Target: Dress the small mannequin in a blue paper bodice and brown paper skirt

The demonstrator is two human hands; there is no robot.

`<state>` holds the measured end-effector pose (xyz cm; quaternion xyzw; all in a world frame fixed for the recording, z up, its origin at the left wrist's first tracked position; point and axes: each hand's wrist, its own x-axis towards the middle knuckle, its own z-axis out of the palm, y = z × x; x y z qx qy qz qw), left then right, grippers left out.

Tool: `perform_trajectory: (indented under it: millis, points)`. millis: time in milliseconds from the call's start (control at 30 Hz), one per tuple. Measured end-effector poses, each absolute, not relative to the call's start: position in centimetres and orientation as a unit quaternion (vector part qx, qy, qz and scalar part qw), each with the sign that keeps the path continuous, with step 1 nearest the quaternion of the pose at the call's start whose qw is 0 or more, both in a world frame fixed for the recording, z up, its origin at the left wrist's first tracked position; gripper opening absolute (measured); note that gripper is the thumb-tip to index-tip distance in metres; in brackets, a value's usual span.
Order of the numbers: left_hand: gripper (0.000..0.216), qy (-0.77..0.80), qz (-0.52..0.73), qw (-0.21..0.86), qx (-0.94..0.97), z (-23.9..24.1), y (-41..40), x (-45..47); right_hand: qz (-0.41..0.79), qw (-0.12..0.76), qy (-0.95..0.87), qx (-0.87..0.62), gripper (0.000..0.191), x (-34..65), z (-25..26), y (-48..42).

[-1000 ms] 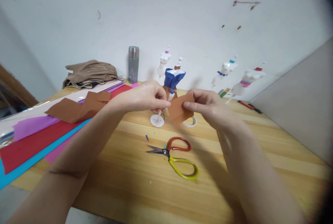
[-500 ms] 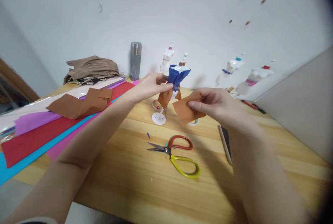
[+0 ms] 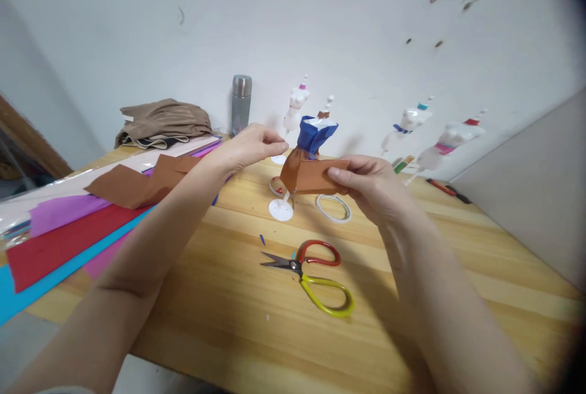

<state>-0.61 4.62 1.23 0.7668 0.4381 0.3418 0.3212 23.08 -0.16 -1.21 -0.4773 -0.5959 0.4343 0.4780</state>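
A small white mannequin (image 3: pixel 320 119) on a round base (image 3: pixel 281 209) wears a blue strapless top (image 3: pixel 315 135) and a brown skirt piece (image 3: pixel 292 168). My right hand (image 3: pixel 366 183) pinches a flat brown piece of cloth or paper (image 3: pixel 318 175) between thumb and fingers. That piece lies across the skirt side; whether it touches is unclear. Just left of the blue top, my left hand (image 3: pixel 259 145) is off the mannequin, its thumb and fingers stretched out and a little apart. Scissors (image 3: pixel 300 269) with one red and one yellow handle rest with blades parted in front.
Coloured sheets (image 3: pixel 68 241) and brown offcuts (image 3: pixel 123 186) are stacked at left. Behind stand folded brown cloth (image 3: pixel 165 122), a thermos (image 3: pixel 241 104) and other mannequins (image 3: pixel 297 104). A tape ring (image 3: pixel 333 208) lies beyond the scissors; a cutter (image 3: pixel 446 189) is far right.
My left hand has let go of the blue top and drawn away to the left. The right hand has brought its brown piece left and up against the skirt area, uncovering the tape ring.
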Motion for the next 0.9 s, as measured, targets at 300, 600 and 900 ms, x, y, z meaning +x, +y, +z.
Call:
perform_trajectory:
  millis: [300, 600, 900]
  points:
    - [0.031, 0.415, 0.328, 0.395, 0.75, 0.5, 5.1, -0.3, 0.445, 0.509, -0.557, -0.482, 0.025, 22.8, -1.6, 0.0]
    - [0.037, 0.41, 0.343, 0.43, 0.728, 0.0, 5.4, 0.0, 0.441, 0.545, -0.53, -0.478, 0.033, 22.4, -1.9, 0.3]
    - [0.035, 0.428, 0.328, 0.439, 0.719, 0.0, 5.1, 0.5, 0.421, 0.568, -0.529, -0.47, 0.031, 22.8, -2.4, 0.8]
